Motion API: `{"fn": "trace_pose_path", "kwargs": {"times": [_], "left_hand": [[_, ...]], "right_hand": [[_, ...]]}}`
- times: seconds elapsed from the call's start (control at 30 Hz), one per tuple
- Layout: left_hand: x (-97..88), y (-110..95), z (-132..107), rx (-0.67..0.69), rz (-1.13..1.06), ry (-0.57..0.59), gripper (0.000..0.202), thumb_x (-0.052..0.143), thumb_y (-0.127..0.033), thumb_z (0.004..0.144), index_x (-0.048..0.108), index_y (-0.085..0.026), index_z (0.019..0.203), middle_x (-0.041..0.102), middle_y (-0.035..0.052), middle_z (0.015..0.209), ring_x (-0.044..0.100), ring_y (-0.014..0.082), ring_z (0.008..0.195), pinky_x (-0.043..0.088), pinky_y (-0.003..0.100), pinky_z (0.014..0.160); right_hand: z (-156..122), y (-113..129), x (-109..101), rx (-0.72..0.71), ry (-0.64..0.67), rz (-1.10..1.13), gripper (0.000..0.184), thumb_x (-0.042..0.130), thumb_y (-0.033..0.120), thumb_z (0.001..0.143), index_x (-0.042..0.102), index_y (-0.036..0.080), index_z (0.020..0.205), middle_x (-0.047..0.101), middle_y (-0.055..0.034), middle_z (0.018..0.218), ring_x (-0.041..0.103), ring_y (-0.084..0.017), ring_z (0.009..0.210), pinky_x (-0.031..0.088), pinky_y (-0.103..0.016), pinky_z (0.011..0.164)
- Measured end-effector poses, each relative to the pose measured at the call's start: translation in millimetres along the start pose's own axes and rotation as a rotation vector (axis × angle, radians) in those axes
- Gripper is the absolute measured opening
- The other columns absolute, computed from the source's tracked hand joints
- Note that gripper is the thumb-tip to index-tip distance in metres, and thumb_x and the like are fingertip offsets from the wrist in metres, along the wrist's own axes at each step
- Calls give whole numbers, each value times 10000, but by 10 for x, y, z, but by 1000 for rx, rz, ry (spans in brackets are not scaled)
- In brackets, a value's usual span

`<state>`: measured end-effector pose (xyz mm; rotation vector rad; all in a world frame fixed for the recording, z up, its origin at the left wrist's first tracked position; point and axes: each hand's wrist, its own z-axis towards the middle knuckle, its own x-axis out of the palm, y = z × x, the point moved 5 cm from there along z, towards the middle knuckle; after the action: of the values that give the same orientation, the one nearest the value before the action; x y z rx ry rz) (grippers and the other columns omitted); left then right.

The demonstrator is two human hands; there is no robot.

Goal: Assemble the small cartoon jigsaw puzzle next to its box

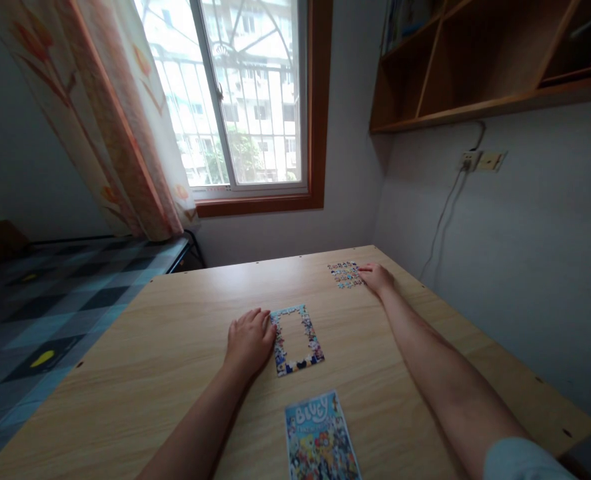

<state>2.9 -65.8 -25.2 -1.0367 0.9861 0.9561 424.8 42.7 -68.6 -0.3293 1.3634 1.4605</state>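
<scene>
A jigsaw border [318, 353], joined into a rectangle with its middle bare, lies on the wooden table. My left hand [249, 339] rests flat at the border's left side, fingers stretched out and touching its edge. Farther back on the right, several loose jigsaw pieces [344, 274] are laid out in rows. My right hand [376, 279] reaches to the right edge of these rows, its thumb and fingers pinched together at a jigsaw piece that they mostly cover. Close to me lies a colourful picture sheet [320, 437] with "Bluey" lettering.
The wooden table [185, 347] has a window [255, 100] behind it. A bed with a checked cover [20, 300] stands at the left, below a flowered curtain [110, 120]. On the right wall are a shelf [475, 107] and a plugged-in cable [442, 213].
</scene>
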Motion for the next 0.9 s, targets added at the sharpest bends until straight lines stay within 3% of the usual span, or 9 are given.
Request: {"fn": "trace_pose_path", "kwargs": {"times": [0.9], "left_hand": [[6, 8, -5, -9, 9, 7, 400, 494, -342, 959, 624, -222, 1318, 570, 100, 1458, 480, 260, 1369, 307, 455, 1151]], "right_hand": [[-44, 67, -14, -51, 3, -129, 207, 677, 363, 800, 771, 273, 961, 753, -48, 1113, 662, -232, 1051, 479, -307, 925]]}}
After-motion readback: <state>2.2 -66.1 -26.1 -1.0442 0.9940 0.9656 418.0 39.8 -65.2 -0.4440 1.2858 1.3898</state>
